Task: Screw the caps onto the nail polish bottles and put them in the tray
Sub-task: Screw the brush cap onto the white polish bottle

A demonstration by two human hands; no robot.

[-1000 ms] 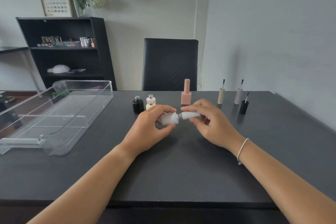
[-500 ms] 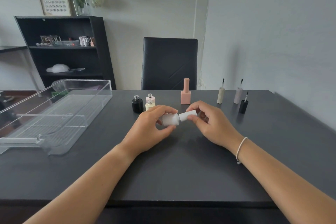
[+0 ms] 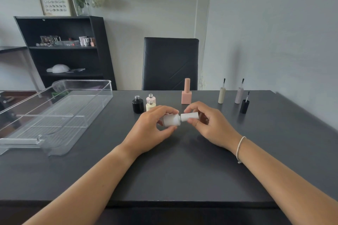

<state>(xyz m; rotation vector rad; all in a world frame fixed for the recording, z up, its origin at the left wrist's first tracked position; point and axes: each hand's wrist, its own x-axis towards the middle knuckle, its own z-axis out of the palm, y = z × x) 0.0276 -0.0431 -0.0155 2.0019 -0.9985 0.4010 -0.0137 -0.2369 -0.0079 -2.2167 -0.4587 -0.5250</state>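
Observation:
My left hand (image 3: 152,129) grips a white nail polish bottle (image 3: 171,120) held sideways above the dark table (image 3: 182,170). My right hand (image 3: 210,126) pinches its white cap (image 3: 189,116), which sits against the bottle's neck. Behind my hands stand three uncapped bottles: black (image 3: 138,105), pink (image 3: 151,98) and pale yellow (image 3: 150,106). A capped peach bottle (image 3: 186,92) stands upright. At the back right three brush caps stand brush-up: beige (image 3: 221,94), mauve (image 3: 239,94) and black (image 3: 244,105). The clear tray (image 3: 76,126) lies at the left with no bottles in it.
A black chair (image 3: 170,64) stands behind the table's far edge. A black shelf unit (image 3: 64,51) with small items is at the back left. A grey wall (image 3: 274,42) runs close along the table's right side.
The cap has closed onto the bottle's neck; the silver thread seen a second ago is hidden. My right fingers have shifted their hold around the cap. Both hands stay in place.

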